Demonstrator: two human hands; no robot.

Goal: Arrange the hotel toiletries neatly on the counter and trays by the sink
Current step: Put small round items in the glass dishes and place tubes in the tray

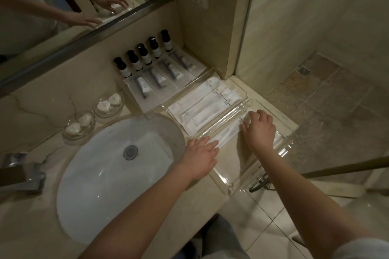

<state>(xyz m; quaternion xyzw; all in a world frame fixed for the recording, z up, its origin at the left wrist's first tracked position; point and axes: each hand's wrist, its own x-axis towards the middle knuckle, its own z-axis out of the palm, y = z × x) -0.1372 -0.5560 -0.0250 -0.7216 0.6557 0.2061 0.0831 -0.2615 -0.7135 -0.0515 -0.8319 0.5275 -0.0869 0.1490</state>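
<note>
Flanking the sink (101, 174) at 3 o'clock, the surface (200, 206) carries a clear tray (223, 181) holding a white packet (229, 132), long axis 8-to-2 o'clock. The left hand (202, 153), flat, presses its near end. The right hand (259, 130), fingers bent, covers the far end; whether it pinches, I cannot tell.

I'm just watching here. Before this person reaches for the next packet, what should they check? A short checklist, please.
1. Control of white packet in near tray: ok; left hand presses one end, right hand pinches the other.
2. It lies parallel to the tray's long wall: ok.
3. Room left in near tray: ok.
4. Order of packets in far tray: ok, side by side.
5. Row of bottles upright: ok.
6. Whole near tray on the counter: cannot tell.
</note>
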